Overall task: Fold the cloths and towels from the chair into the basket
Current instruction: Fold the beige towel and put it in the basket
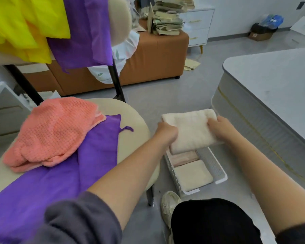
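Grey floor (165, 95), head view: basket (217, 166) standing just beside chair (136, 120), between it and table (271, 76). Contents: folded cream towel (192, 176) at near end, pink towel (185, 158) behind it; far end hidden. Held towel (192, 131), folded, hangs over basket's far end, not yet in.
Risks, judged: fold sags or springs open if one hand lets go before the other; bundle looks about as wide as basket, so an edge may catch the rim and ride up; free space beneath cannot be checked.
Left hand (165, 132): fingers curled round held towel's left edge, gripping. Right hand (220, 127): fingers wrapped over right edge, gripping.
On chair, unfolded: coral towel (53, 131) lying over purple cloth (60, 178)
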